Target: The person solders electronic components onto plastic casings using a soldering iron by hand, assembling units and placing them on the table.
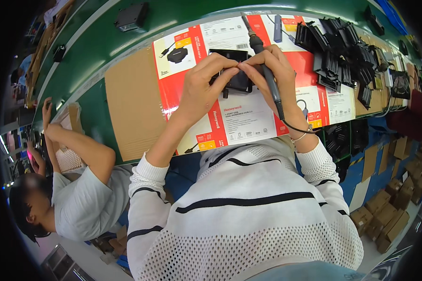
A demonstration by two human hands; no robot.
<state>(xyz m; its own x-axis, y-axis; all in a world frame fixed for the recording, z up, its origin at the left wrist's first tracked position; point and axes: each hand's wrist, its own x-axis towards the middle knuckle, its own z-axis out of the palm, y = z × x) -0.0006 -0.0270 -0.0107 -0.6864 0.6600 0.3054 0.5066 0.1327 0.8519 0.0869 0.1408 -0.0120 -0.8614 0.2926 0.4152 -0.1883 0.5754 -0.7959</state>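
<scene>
A black plastic housing (239, 80) lies on the flattened printed carton in front of me, partly hidden by my fingers. My left hand (205, 84) is closed, thumb and forefinger pinched together above the housing. My right hand (277, 70) is closed as well, its thumb and forefinger meeting the left fingertips. A tiny reddish bit shows where the fingertips meet, too small to name. Tucked in my right hand is a soldering iron (271, 83), its metal tip pointing away from me. Its black cord runs back past my right wrist.
The red and white carton (248, 117) covers the green bench (173, 18), with plain cardboard (131, 103) at its left. Several black plastic parts (333, 51) are heaped at right. A black box (131, 17) sits far left. A person (86, 201) in grey works at my left; boxes (384, 215) stand lower right.
</scene>
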